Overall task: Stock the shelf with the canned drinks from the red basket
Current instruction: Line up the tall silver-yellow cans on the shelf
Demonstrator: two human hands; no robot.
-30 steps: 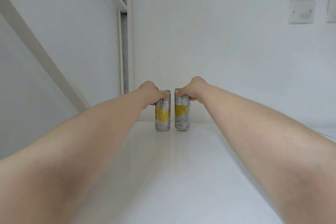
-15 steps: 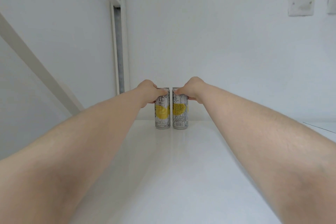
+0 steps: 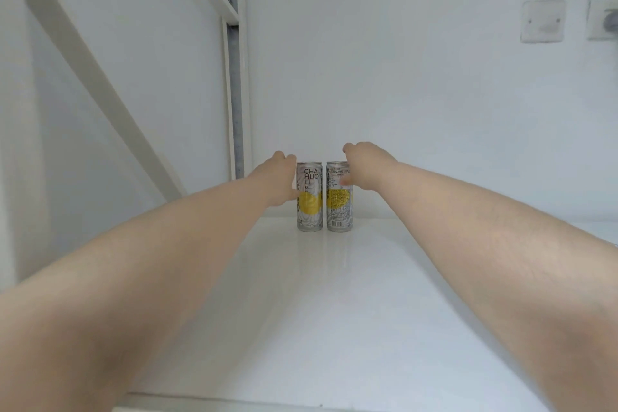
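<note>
**Item:** two canned drinks, silver with yellow print.

**Location:** far edge of the shelf [image 3: 317,294], upright, close before the back wall [image 3: 401,110]. The left can [image 3: 309,207] and right can [image 3: 339,211] stand just beside each other with a narrow gap between.

**Hands:** my left hand [image 3: 279,177] curls round the left can's outer side near the top. My right hand [image 3: 363,167] grips the right can at its upper outer side, thumb [image 3: 344,181] pressed on the label and fingers behind the rim (hidden from me).

**Step in hand:** I judge this to be setting the pair in place at the back of the shelf. Both bases already rest on it.

**Next move calls for:** loosening both grips without tipping these slim cans. Then I draw my arms straight back toward the near edge and return to the red basket (not in view) for more.
</note>
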